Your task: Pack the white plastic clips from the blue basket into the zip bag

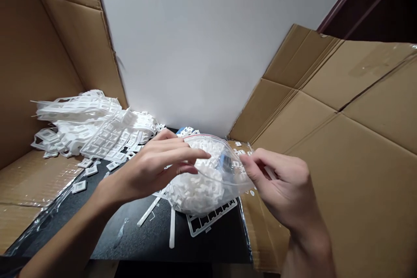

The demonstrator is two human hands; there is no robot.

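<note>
A clear zip bag point(198, 191) with a red line along its mouth sits on the dark table, bulging with small white pieces. My right hand point(282, 182) pinches the right edge of its mouth between thumb and fingers. At the left side of the mouth, my left hand point(163, 160) has its fingers stretched out over the opening, with nothing visibly held. Part of the bag's left side is hidden behind that hand. Under the bag lies a white plastic grid frame point(208, 221), partly covered.
A heap of white sheets and cut-out pieces point(100, 126) rises at the left, with loose square frames point(79, 186) before it. White strips point(172, 228) lie on the black tabletop point(130, 234). Cardboard walls point(342, 139) stand at both sides, a pale wall point(195, 52) behind.
</note>
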